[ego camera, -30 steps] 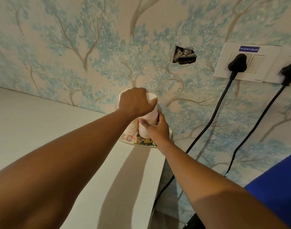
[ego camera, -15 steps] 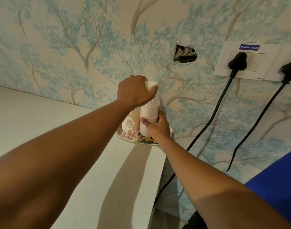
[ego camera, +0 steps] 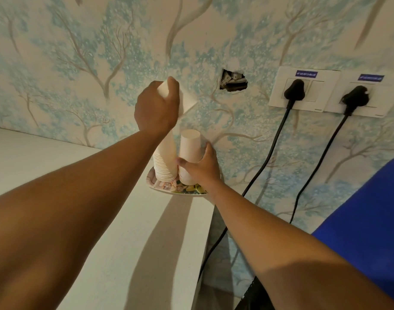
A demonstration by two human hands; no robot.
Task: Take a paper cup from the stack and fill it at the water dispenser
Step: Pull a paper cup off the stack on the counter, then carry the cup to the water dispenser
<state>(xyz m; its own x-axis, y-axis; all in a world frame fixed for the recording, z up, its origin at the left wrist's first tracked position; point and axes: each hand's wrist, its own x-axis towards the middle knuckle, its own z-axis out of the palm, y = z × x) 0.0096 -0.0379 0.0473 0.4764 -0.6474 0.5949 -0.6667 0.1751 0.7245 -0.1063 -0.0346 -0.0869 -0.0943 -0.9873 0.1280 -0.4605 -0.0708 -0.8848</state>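
Left hand (ego camera: pixel 156 108) gripped lifted paper cup (ego camera: pixel 185 100), tilted; right hand (ego camera: pixel 199 167) fingers closed round stack (ego camera: pixel 190 151); cup likely light, crushable; hold sidewall gently.

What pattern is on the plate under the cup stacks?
Floral print, pink and yellow-green on the plate; head view, only its near edge shows.
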